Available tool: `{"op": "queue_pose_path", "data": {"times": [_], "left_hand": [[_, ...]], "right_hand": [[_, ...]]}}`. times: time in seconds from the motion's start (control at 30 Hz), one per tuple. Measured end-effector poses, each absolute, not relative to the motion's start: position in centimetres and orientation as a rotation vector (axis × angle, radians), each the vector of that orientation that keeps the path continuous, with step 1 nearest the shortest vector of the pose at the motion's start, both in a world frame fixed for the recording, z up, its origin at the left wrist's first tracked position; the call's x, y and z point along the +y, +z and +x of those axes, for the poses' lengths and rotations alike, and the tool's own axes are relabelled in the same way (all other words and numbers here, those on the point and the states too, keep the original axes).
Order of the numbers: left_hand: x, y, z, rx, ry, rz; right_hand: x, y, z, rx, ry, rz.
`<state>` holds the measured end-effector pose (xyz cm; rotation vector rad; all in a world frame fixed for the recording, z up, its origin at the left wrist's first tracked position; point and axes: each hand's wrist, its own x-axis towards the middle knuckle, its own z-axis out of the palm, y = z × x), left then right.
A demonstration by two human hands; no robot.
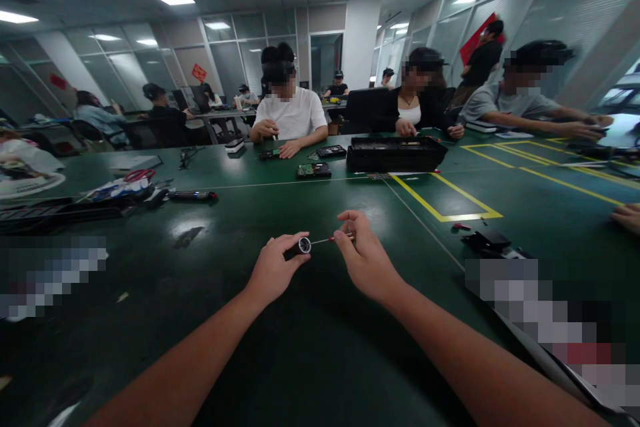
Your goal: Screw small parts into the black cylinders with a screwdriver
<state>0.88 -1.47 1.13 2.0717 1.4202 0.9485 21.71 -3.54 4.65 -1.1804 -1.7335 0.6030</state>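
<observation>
Between finger and thumb, my left hand point(273, 268) grips a small dark cylinder point(303, 246) with a silvery ring at its open end, facing up and right. My right hand point(367, 257) is closed on a thin screwdriver point(331, 239) with a red handle and a slim metal shaft. The shaft points left, and its tip is at the rim of the cylinder; whether it touches or goes inside I cannot tell. Both hands are just above the green table point(310, 347).
A long black box point(395, 155) stands beyond my hands, near circuit boards point(314, 171). Tools and cables point(133, 183) lie at left, with a dark rod-shaped tool point(193, 195). At right are black parts point(493, 243) and yellow tape lines point(470, 217). Several people sit around the table.
</observation>
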Motion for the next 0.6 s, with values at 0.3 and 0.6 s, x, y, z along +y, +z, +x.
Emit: {"op": "queue_pose_path", "data": {"times": [0.3,0.6], "left_hand": [[-1.76,1.38,1.18,1.461,0.898,2.11],[-1.86,1.64,1.17,1.484,0.887,2.12]], "right_hand": [[-2.99,4.76,21.83,-1.744,0.571,-1.282],[-2.64,4.18,21.56,-1.495,0.777,-1.13]]}}
